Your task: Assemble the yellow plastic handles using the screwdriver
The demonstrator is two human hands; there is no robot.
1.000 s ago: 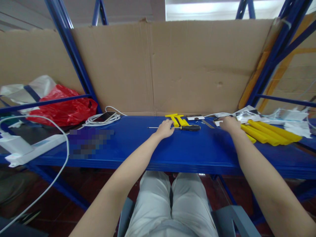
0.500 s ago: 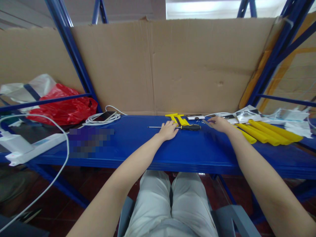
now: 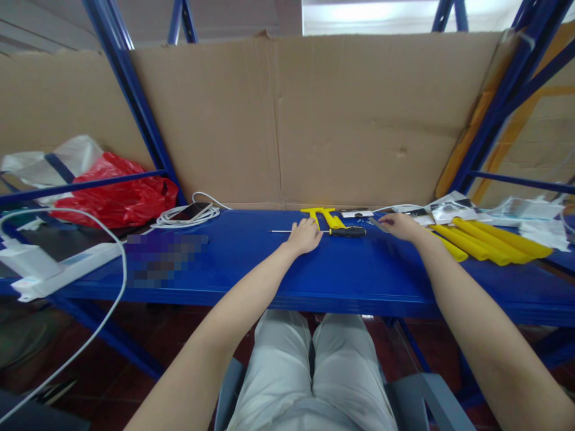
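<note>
My left hand (image 3: 305,237) lies palm down on the blue tabletop, its fingers slightly spread across the shaft of a screwdriver (image 3: 348,231) with a black and yellow handle. Just beyond these fingers are yellow T-shaped plastic pieces (image 3: 324,214), partly covered by the hand. On the right, my right hand (image 3: 398,226) pinches a thin, flat greyish strip (image 3: 377,224) close to the table; its exact kind is unclear. Some tiny bits, too small to name, lie beside the strip. Several yellow tubes (image 3: 489,242) rest to the right of that hand.
Black and white packets (image 3: 451,208) lie behind the tubes. At left are a coiled white cable (image 3: 186,215), a white power strip (image 3: 67,269) and a red plastic bag (image 3: 121,191). A cardboard panel (image 3: 215,126) backs the blue table (image 3: 251,263) between blue posts.
My left hand has shifted very slightly to the left over the screwdriver shaft. The right hand stays nearly still with the strip.
</note>
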